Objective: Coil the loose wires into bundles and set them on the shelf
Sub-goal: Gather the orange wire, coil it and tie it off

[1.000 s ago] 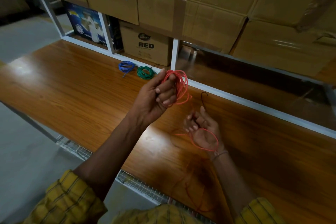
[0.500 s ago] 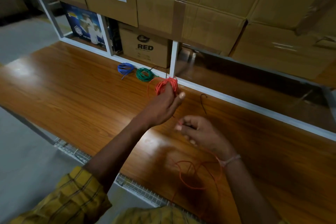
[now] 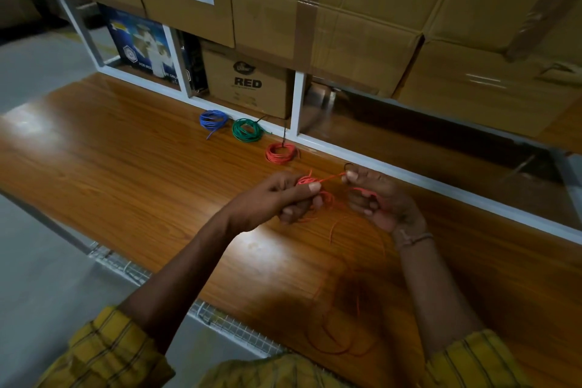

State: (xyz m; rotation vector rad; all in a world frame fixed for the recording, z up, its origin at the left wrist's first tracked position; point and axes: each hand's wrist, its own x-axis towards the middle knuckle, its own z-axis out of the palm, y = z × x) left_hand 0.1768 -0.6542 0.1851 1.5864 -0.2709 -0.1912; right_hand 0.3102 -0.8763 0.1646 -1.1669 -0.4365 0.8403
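Both hands work a loose red wire (image 3: 327, 179) above the wooden shelf (image 3: 126, 173). The left hand (image 3: 277, 198) clenches a small tangle of it between thumb and curled fingers; the right hand (image 3: 378, 198) pinches the strand stretched between them, more wire looped round its fingers. The slack trails down to loose loops near the shelf's front edge (dim in the shadow). Behind the hands lie three finished coils in a row: blue (image 3: 213, 119), green (image 3: 247, 130) and red (image 3: 281, 153). Cardboard boxes (image 3: 346, 25) crowd the racking beyond them.
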